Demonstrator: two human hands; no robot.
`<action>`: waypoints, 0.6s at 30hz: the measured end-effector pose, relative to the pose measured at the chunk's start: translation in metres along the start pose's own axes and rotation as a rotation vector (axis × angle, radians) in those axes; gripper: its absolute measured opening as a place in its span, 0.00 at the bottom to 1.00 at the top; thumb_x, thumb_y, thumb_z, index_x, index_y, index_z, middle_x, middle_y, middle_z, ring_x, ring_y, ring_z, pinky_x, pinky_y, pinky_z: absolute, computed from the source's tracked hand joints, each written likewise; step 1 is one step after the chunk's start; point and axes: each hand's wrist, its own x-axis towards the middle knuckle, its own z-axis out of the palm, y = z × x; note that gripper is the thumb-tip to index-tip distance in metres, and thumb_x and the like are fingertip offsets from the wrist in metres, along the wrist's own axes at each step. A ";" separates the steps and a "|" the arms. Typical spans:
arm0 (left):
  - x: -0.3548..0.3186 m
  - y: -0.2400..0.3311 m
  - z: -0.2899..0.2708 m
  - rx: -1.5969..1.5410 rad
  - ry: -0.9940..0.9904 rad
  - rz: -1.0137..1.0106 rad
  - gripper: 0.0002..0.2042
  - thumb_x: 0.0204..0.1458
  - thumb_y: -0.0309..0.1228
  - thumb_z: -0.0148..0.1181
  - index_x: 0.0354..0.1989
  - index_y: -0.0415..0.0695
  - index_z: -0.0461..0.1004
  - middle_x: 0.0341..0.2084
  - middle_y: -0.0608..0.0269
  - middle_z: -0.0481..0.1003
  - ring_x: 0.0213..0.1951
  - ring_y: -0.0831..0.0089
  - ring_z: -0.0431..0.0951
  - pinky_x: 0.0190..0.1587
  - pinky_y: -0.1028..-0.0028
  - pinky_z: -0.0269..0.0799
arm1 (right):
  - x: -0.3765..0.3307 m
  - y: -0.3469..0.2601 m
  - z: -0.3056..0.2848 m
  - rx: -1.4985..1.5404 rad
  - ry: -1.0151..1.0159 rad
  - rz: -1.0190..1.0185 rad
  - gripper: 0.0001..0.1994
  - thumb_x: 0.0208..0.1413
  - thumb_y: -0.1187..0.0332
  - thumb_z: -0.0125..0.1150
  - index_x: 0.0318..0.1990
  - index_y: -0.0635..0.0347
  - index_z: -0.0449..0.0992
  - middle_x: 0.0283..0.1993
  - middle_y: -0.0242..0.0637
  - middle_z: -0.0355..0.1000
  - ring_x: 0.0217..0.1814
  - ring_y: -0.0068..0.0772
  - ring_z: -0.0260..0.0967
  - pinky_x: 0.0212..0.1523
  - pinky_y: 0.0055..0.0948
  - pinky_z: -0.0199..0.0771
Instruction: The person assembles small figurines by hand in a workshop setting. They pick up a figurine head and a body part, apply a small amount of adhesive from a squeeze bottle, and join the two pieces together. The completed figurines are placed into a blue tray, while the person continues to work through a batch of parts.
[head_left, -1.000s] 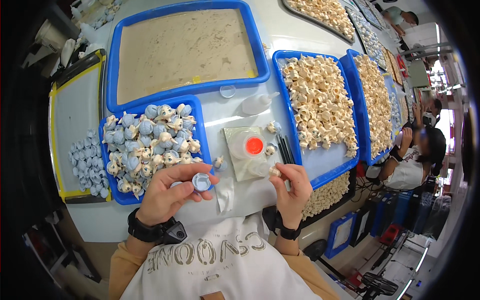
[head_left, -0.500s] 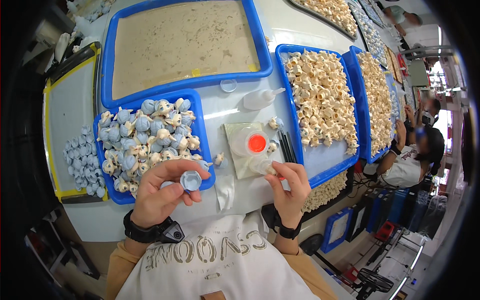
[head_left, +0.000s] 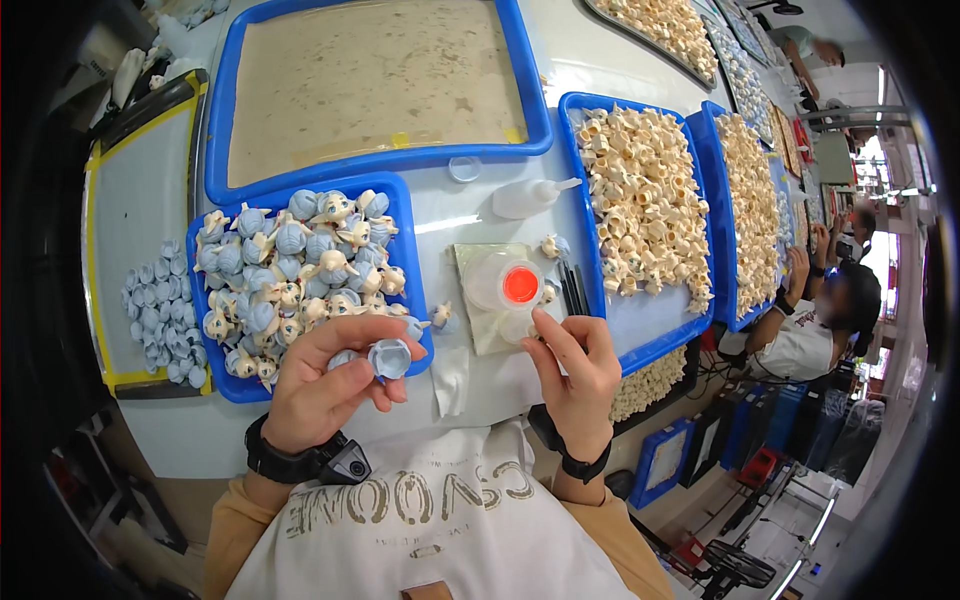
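Note:
My left hand is closed around a hollow light-blue doll hair piece, its open side facing up. A second light-blue piece sits between the same fingers. My right hand has thumb and index finger close together beside a small clear cup. Whether they pinch something small I cannot make out. Behind that cup stands a translucent round container with a bright red disc; both rest on a pale greenish pad. Single doll heads lie beside the pad.
At left, a blue tray holds doll heads with blue hair; loose blue hair pieces lie beyond it. Cream head parts fill a blue tray at right. A squeeze bottle, white tissue and dark thin sticks lie between.
My right hand has drawn slightly back from the small clear cup, uncovering more of it. My left hand still holds the blue pieces, the front one slightly turned. The whole view has shifted a little.

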 end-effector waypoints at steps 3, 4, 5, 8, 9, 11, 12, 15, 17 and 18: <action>0.000 0.001 -0.006 0.008 -0.050 -0.029 0.19 0.51 0.29 0.49 0.51 0.34 0.63 0.41 0.47 0.71 0.31 0.74 0.73 0.30 0.79 0.71 | -0.004 0.004 0.001 0.061 0.031 0.016 0.15 0.37 0.76 0.67 0.38 0.62 0.75 0.28 0.37 0.65 0.23 0.29 0.63 0.22 0.23 0.64; 0.001 0.002 -0.004 0.009 -0.042 -0.041 0.19 0.51 0.28 0.49 0.51 0.33 0.63 0.41 0.48 0.71 0.31 0.74 0.74 0.30 0.79 0.71 | -0.006 0.004 0.000 0.078 0.052 0.035 0.15 0.38 0.76 0.67 0.38 0.62 0.75 0.28 0.38 0.66 0.23 0.28 0.64 0.23 0.23 0.65; 0.000 0.003 -0.003 0.012 -0.032 -0.055 0.19 0.50 0.28 0.49 0.51 0.33 0.63 0.40 0.48 0.71 0.31 0.74 0.74 0.30 0.79 0.71 | -0.008 0.004 -0.001 0.097 0.071 0.054 0.15 0.38 0.76 0.67 0.37 0.63 0.75 0.29 0.38 0.66 0.23 0.28 0.64 0.23 0.22 0.65; 0.000 0.001 -0.009 0.040 -0.081 -0.074 0.19 0.49 0.25 0.49 0.50 0.33 0.63 0.40 0.48 0.71 0.31 0.74 0.74 0.31 0.79 0.71 | -0.014 0.007 0.000 0.143 0.110 0.079 0.14 0.38 0.76 0.66 0.37 0.64 0.74 0.30 0.39 0.68 0.25 0.28 0.66 0.25 0.22 0.66; 0.000 0.001 -0.009 0.042 -0.087 -0.069 0.19 0.48 0.24 0.49 0.50 0.33 0.64 0.40 0.48 0.71 0.31 0.74 0.74 0.31 0.79 0.71 | -0.016 0.008 0.001 0.156 0.122 0.082 0.14 0.38 0.76 0.66 0.36 0.64 0.74 0.31 0.39 0.69 0.25 0.28 0.66 0.25 0.22 0.67; 0.001 0.000 -0.008 0.049 -0.097 -0.059 0.18 0.47 0.23 0.50 0.48 0.33 0.65 0.40 0.48 0.71 0.31 0.74 0.74 0.31 0.79 0.71 | -0.019 0.011 0.003 0.170 0.134 0.091 0.14 0.38 0.76 0.66 0.36 0.64 0.74 0.31 0.39 0.69 0.26 0.28 0.67 0.26 0.22 0.68; 0.001 0.000 -0.007 0.041 -0.087 -0.054 0.18 0.46 0.23 0.51 0.48 0.32 0.65 0.39 0.48 0.71 0.31 0.74 0.75 0.31 0.79 0.71 | -0.020 0.012 0.004 0.178 0.140 0.095 0.14 0.38 0.76 0.66 0.36 0.64 0.74 0.32 0.40 0.69 0.26 0.28 0.67 0.27 0.22 0.68; 0.001 -0.001 -0.006 0.021 -0.065 -0.046 0.17 0.45 0.23 0.52 0.45 0.32 0.66 0.38 0.48 0.72 0.31 0.73 0.75 0.30 0.79 0.72 | -0.021 0.012 0.005 0.195 0.145 0.110 0.13 0.39 0.77 0.66 0.36 0.65 0.74 0.32 0.40 0.69 0.27 0.29 0.67 0.27 0.22 0.69; 0.000 -0.001 -0.005 0.009 -0.063 -0.051 0.16 0.45 0.23 0.53 0.44 0.33 0.66 0.37 0.49 0.72 0.30 0.73 0.75 0.30 0.79 0.72 | -0.021 0.013 0.006 0.194 0.136 0.103 0.13 0.39 0.77 0.65 0.36 0.65 0.74 0.32 0.40 0.69 0.27 0.29 0.68 0.27 0.22 0.69; 0.001 -0.001 -0.005 0.004 -0.079 -0.050 0.16 0.44 0.23 0.53 0.44 0.33 0.66 0.37 0.49 0.72 0.30 0.73 0.75 0.30 0.79 0.72 | -0.021 0.013 0.006 0.192 0.131 0.100 0.13 0.39 0.77 0.65 0.36 0.65 0.74 0.32 0.40 0.69 0.27 0.29 0.68 0.27 0.22 0.69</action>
